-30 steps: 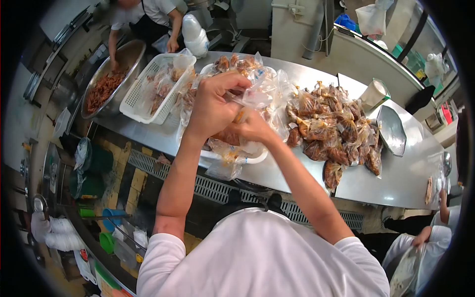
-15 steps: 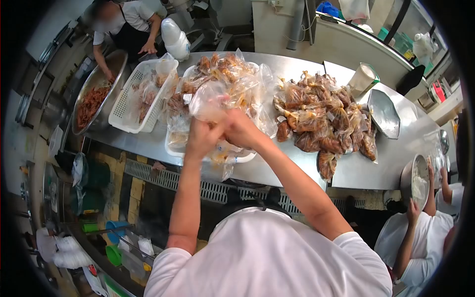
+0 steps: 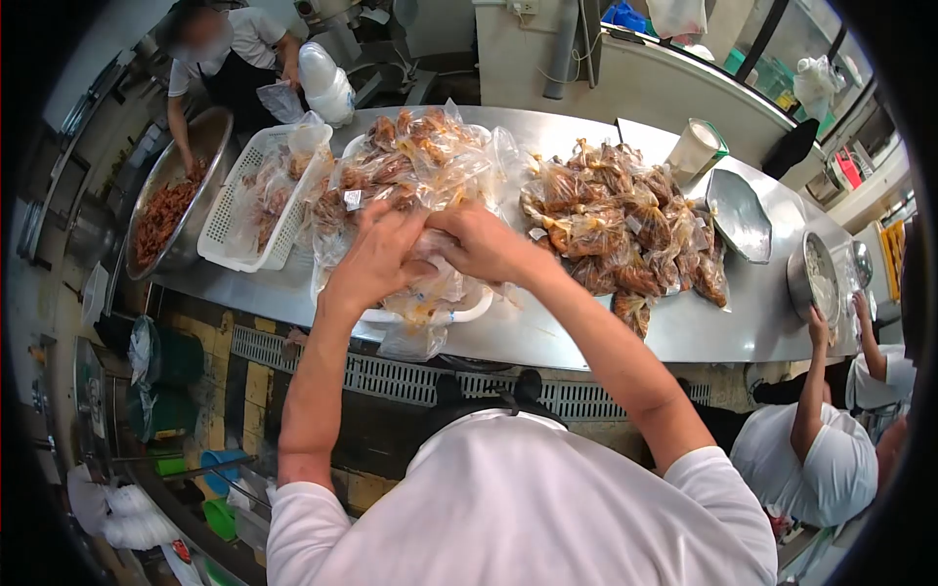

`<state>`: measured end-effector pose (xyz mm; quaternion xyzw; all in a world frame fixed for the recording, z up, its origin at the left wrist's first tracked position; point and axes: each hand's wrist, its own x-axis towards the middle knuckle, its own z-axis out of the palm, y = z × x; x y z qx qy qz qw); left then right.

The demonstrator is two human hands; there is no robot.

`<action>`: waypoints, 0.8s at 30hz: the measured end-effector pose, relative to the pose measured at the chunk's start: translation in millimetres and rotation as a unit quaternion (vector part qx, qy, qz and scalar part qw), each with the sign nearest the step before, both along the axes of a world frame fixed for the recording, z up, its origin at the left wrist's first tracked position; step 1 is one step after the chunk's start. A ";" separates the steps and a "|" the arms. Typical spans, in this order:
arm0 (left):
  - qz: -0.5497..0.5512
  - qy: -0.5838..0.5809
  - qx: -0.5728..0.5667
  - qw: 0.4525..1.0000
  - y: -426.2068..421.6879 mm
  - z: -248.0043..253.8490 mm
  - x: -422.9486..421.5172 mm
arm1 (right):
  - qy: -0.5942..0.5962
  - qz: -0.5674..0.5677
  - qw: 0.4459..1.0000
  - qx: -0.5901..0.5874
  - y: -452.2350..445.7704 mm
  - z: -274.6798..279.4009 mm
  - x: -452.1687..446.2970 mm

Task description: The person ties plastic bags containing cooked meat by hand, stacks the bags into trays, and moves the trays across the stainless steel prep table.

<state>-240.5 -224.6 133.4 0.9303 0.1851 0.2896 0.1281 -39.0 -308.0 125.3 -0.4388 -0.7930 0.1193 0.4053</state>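
Observation:
My left hand and my right hand meet over a white tray heaped with clear plastic bags of brown, saucy meat. Fingers of both hands are closed on the clear plastic of one bag, which sits mostly beneath them. My own hands hide part of its neck, so whether it is knotted cannot be made out. Behind them, more filled bags are piled in the tray. Right of the tray, a large heap of filled, closed bags lies on the steel table.
At left are a white perforated basket with bags and a steel bowl of brown meat, where a co-worker reaches in. Farther right stand a white container, a metal tray and a bowl that another person holds.
My hands have come down toward the tray and slightly apart, with the bag's plastic drawn lower. The co-worker at left now lifts a plastic bag. The bowl at right has moved up onto the table.

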 end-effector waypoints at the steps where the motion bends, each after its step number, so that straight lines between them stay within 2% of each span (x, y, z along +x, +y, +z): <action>1: -0.037 0.099 0.029 0.994 -2.1 -0.6 -1.6 | -0.062 0.003 0.998 -0.032 -7.7 10.2 7.5; 2: -0.038 0.098 0.031 0.994 -2.3 2.4 -8.3 | -0.063 0.001 0.998 -0.031 -8.7 10.2 15.5; 3: -0.014 0.109 -0.131 0.985 -4.4 14.1 -16.2 | -0.121 -0.012 0.993 0.009 -6.3 9.3 25.6; 4: 0.012 0.117 -0.291 0.949 -8.9 21.9 -21.5 | -0.178 -0.024 0.983 0.046 -1.7 7.8 33.0; 5: 0.011 0.095 -0.356 0.929 -14.0 23.7 -24.2 | -0.113 0.007 0.993 -0.030 8.5 6.8 38.3; 6: 0.012 0.095 -0.357 0.929 -31.6 24.8 -18.9 | -0.113 0.008 0.993 -0.031 9.6 6.3 33.2; 7: -0.046 -0.092 -0.453 0.885 -60.2 24.0 -2.3 | 0.026 -0.055 0.997 -0.040 10.3 6.2 23.2; 8: -0.102 -0.274 -0.527 0.798 -81.5 21.7 13.6 | 0.165 -0.116 0.978 -0.048 10.6 6.7 13.0; 9: -0.102 -0.274 -0.528 0.797 -92.2 14.5 25.7 | 0.270 -0.078 0.960 -0.012 9.2 10.2 2.4; 10: -0.188 -0.245 -0.581 0.753 -99.4 2.4 36.7 | 0.270 -0.078 0.960 -0.013 4.5 13.5 -0.8; 11: -0.271 -0.212 -0.627 0.699 -100.6 -10.2 41.8 | 0.378 0.062 0.916 -0.122 0.0 16.7 -3.4; 12: -0.271 -0.212 -0.629 0.697 -89.2 -24.2 41.9 | 0.470 0.197 0.830 -0.226 -3.9 16.5 -5.0; 13: -0.160 -0.241 -0.607 0.740 -66.7 -37.9 40.8 | 0.391 0.156 0.891 -0.169 0.7 5.9 -2.0; 14: -0.106 -0.255 -0.591 0.758 -47.1 -41.4 35.1 | 0.392 0.154 0.891 -0.168 2.8 -0.7 0.8; 15: -0.050 -0.265 -0.575 0.773 -27.6 -44.7 29.5 | 0.340 0.065 0.926 -0.150 4.0 -6.4 3.6; 16: -0.102 -0.279 -0.590 0.750 -9.8 -43.9 17.3 | 0.284 -0.024 0.949 -0.131 4.8 -8.8 4.5; 17: -0.154 -0.293 -0.602 0.727 0.9 -41.6 11.4 | 0.317 -0.061 0.934 -0.152 -0.5 -7.9 -0.9; 18: -0.153 -0.293 -0.601 0.727 -0.8 -38.7 13.0 | 0.317 -0.060 0.934 -0.151 -5.2 -5.7 -5.8; 20: -0.027 -0.247 -0.447 0.859 -16.1 -26.7 19.9 | 0.248 -0.219 0.934 -0.138 -16.0 -4.0 -14.7; 21: -0.013 -0.213 -0.393 0.894 -23.8 -19.1 22.1 | 0.274 -0.256 0.922 -0.102 -17.0 -8.0 -20.1; 22: -0.016 -0.212 -0.395 0.894 -32.4 -12.5 25.4 | 0.273 -0.259 0.921 -0.102 -20.8 -7.3 -21.3; 24: 0.009 -0.143 -0.331 0.933 -53.2 -0.8 33.1 | 0.293 -0.294 0.900 -0.133 -26.9 -3.4 -22.9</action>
